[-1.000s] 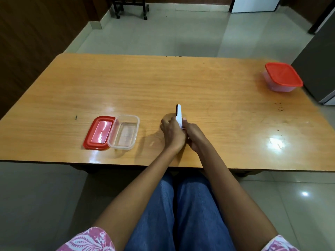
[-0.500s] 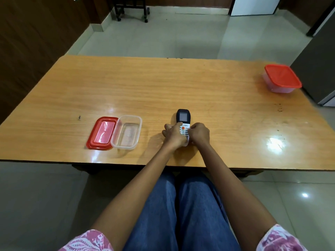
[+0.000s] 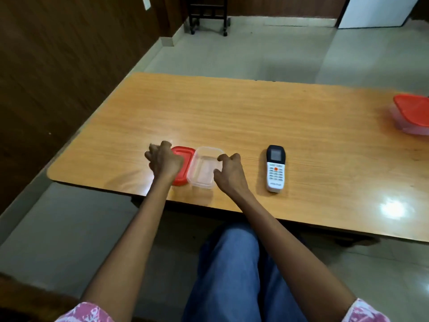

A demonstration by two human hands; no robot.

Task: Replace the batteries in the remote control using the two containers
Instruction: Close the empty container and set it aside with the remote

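Note:
The white remote control [image 3: 275,168] with a dark screen end lies face up on the wooden table [image 3: 255,112], and no hand touches it. To its left stands an open clear container [image 3: 204,169], with its red lid [image 3: 183,159] flat beside it on the left. My left hand [image 3: 163,161] hovers over the lid with loosely curled, spread fingers and hides part of it. Beside the container's right rim is my right hand [image 3: 228,171], fingers curled and holding nothing. A second container [image 3: 412,113] with a red lid on it sits at the far right edge.
The table's near edge runs just below the open container and the remote. A dark wood wall stands to the left, and a wheeled stand [image 3: 207,15] is on the tiled floor beyond. My knees in blue jeans [image 3: 232,263] are under the table edge.
Both hands have let go of the remote, which now lies flat on the table, and have moved left to the open container and its lid. The view has swung left.

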